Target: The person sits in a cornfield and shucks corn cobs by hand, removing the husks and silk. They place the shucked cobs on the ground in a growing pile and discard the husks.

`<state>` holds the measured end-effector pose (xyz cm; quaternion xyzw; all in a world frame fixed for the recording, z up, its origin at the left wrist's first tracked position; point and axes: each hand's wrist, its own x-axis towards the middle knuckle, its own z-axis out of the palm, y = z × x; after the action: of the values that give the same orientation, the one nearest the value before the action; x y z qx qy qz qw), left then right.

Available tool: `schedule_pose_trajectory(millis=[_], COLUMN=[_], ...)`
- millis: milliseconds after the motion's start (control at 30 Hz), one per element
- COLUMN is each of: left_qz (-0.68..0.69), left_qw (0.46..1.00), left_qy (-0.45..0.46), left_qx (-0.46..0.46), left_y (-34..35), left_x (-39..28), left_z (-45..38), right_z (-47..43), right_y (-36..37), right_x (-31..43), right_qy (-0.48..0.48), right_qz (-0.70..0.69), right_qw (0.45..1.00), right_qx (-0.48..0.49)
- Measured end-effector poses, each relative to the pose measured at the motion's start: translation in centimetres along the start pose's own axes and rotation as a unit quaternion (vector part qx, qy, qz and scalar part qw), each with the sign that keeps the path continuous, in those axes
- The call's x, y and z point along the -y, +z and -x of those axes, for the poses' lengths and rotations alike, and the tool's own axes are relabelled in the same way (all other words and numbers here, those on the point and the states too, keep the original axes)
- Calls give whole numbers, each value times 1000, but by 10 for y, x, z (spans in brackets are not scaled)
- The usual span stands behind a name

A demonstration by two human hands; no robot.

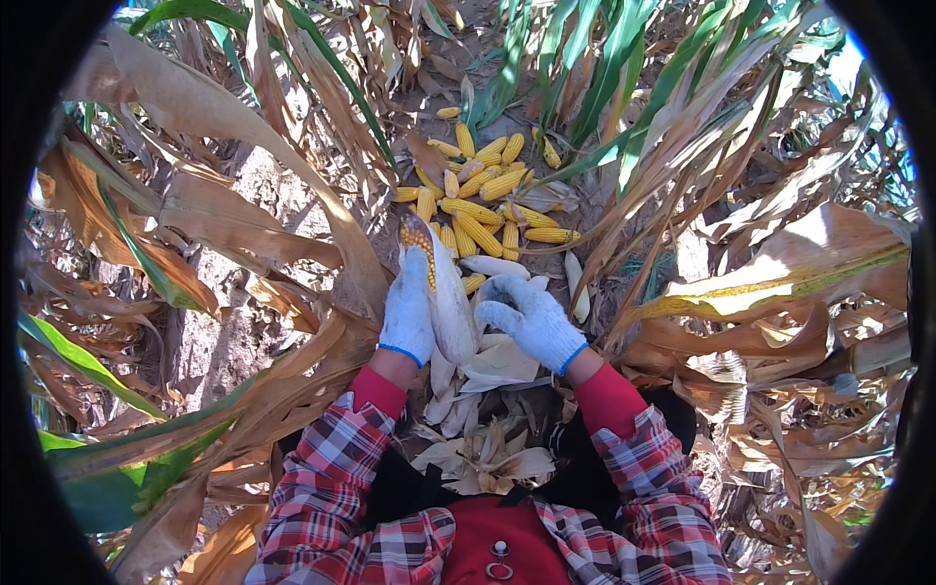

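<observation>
In a white knit glove with a blue cuff edge, my left hand [409, 311] grips an ear of corn [453, 322]. Pale husk still wraps the ear's right side and lower end, while yellow kernels show along its upper left. My right hand [532, 314], gloved the same way, is just right of this ear with thumb and fingers curled and apart. I see nothing between those fingers. Beyond both hands lies a heap of bare yellow corn ears [479, 190] on the soil. Two ears in pale husk [496, 266] [577, 287] lie at its near side.
Loose stripped husks [490, 457] are piled on the ground between my legs. Dry brown corn leaves [292, 175] crowd in from the left, and a broad dry leaf [797, 270] reaches in from the right. Green leaves [614, 66] hang over the heap's far right side.
</observation>
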<state>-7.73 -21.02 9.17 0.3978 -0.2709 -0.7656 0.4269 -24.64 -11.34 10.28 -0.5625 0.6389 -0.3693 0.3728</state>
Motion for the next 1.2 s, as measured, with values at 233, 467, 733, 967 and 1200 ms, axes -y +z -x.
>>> schedule_pose_trajectory(millis=[233,467,733,967,1200], left_qz=[-184,-291,-397,-389,-329], left_qw=[972,942,897,901,924], left_qy=[-6,46,93,45,84], left_qx=[149,163,172,186,177], left_y=[15,18,20,24,26], left_x=[8,13,7,1,8], left_z=[29,33,32,39,41], right_z=[-7,-5,-13,-14,-25], right_y=[-25,-40,-47,-42,-26], right_x=[30,53,49,46,32], right_qy=[-19,-28,-61,-84,22], right_qz=[-159,-99,-110,-44,-130], right_qw=[983,991,991,992,983], right_qx=[-92,-85,-53,-84,-128])
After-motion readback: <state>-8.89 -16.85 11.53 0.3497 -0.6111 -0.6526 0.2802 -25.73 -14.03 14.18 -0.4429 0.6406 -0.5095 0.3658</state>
